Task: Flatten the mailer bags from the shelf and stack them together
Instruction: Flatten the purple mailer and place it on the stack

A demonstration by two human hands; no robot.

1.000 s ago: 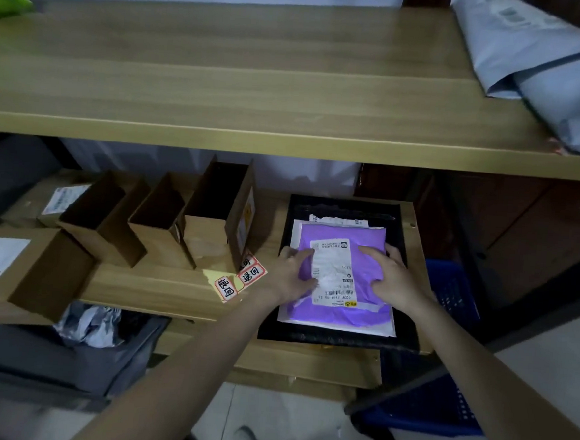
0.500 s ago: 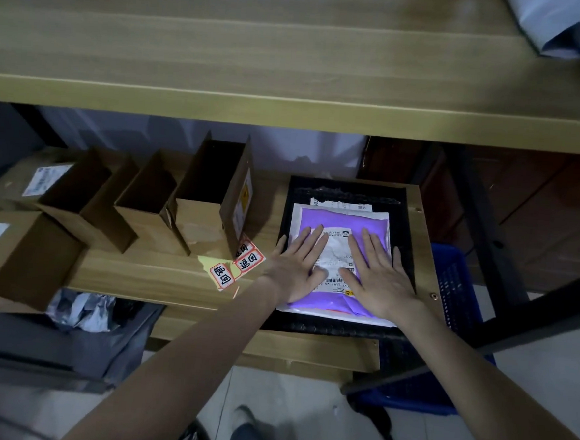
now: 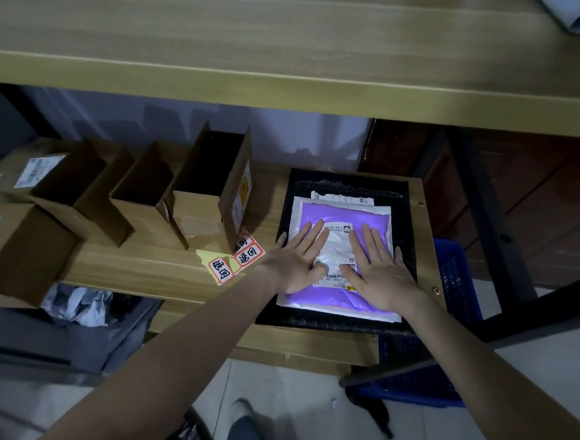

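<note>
A purple mailer bag [image 3: 342, 215] with a white border and a white shipping label lies flat on a black mailer bag [image 3: 349, 186] at the right end of the lower wooden shelf [image 3: 141, 268]. My left hand [image 3: 296, 256] lies palm down on the purple bag's left half, fingers spread. On its right half my right hand [image 3: 379, 265] presses flat in the same way. Neither hand grips anything. A grey mailer bag [image 3: 577, 13] shows at the top right corner on the upper shelf [image 3: 259, 46].
Several open brown cardboard boxes [image 3: 211, 193] stand on the lower shelf to the left of the bags, with red-and-white stickers [image 3: 241, 257] beside them. A blue plastic crate [image 3: 454, 300] sits on the floor at the right, behind a black shelf frame [image 3: 488, 216]. Crumpled grey bags [image 3: 80, 304] lie below left.
Both hands went from curled fingers on the purple bag to flat open palms pressing it. The view tilted down, so less of the upper shelf's grey bag shows.
</note>
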